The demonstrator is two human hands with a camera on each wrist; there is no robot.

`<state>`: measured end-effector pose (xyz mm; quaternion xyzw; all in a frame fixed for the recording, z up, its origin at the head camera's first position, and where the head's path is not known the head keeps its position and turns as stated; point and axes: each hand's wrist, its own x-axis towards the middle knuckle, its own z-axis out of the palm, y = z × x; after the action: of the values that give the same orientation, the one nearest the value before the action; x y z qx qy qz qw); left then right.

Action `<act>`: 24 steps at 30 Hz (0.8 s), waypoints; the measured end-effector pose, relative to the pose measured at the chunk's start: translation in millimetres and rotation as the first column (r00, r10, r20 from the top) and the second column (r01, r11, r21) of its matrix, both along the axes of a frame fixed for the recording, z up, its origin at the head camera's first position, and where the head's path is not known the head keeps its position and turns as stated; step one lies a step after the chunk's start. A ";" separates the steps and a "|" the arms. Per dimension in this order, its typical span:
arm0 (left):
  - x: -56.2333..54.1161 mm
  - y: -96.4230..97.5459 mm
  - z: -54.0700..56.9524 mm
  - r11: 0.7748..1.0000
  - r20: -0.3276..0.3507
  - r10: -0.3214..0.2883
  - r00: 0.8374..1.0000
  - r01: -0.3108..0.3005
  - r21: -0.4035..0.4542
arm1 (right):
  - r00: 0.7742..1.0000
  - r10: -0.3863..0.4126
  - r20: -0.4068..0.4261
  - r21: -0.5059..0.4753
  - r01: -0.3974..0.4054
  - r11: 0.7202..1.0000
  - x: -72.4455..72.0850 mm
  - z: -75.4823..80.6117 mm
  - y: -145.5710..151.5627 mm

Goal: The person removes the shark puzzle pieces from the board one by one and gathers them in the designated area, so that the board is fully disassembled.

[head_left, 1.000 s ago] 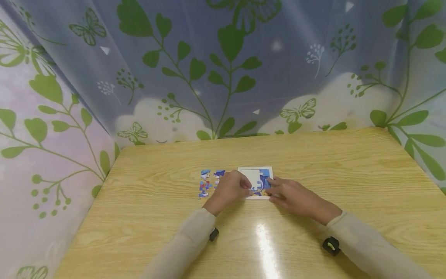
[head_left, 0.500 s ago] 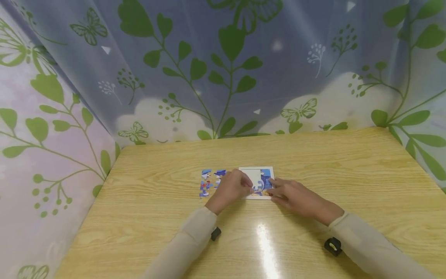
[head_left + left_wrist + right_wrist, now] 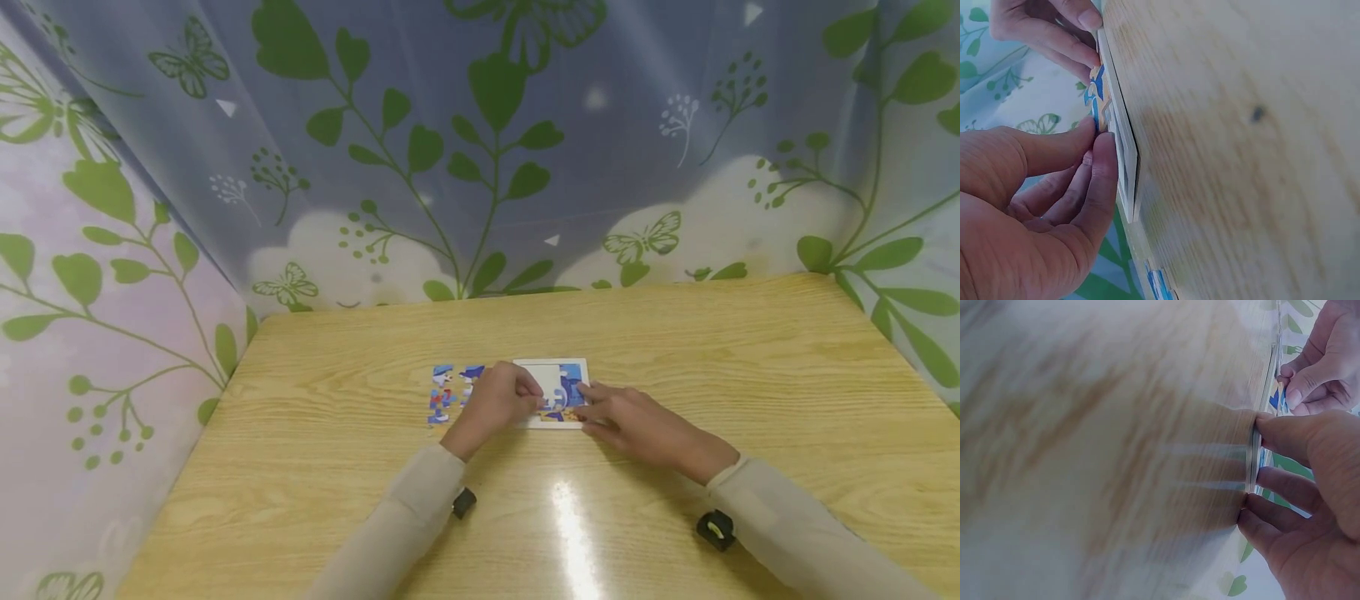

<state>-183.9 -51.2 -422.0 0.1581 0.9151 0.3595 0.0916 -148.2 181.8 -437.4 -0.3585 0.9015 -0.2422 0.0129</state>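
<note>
A jigsaw tray [image 3: 551, 362] with a white border lies on the table, its right side and near strip filled with blue and orange pieces. My left hand [image 3: 495, 407] is over the tray's left part, thumb and index finger pinching a blue-and-tan puzzle piece [image 3: 1097, 103] in the left wrist view. That piece sits close to the tray surface; whether it touches cannot be told. The right hand [image 3: 628, 423] holds the tray's right side; in the right wrist view the thumb [image 3: 1282, 430] presses its edge while other fingertips rest along the rim and table.
Several loose puzzle pieces [image 3: 442, 396] lie left of the tray, partly hidden behind the left hand. The wooden table [image 3: 337, 467] meets a patterned curtain [image 3: 420, 167] at its far edge. Each wrist carries a small black camera.
Both hands stay in nearly the same place. The left fingers shift slightly over the tray, and more orange and blue pattern shows beside their tips.
</note>
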 end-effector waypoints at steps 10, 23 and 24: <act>-0.7 -13.6 2.2 0.999 0.046 0.031 0.998 -0.032 0.021 | 1.000 0.003 0.002 -0.009 -0.003 1.000 -0.5 -0.4 0.2; -0.3 -65.4 5.3 0.993 0.038 0.112 0.993 -0.113 0.044 | 0.999 -0.008 0.047 -0.014 0.009 1.000 0.7 0.0 0.5; -0.3 -68.4 5.3 0.992 0.039 0.120 0.992 -0.122 0.044 | 0.999 -0.008 0.047 -0.015 0.009 1.000 0.5 -0.4 0.4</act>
<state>-184.2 -119.6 -416.7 0.0979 0.9126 0.3883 0.0825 -147.6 182.2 -437.8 -0.3488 0.9005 -0.2577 0.0304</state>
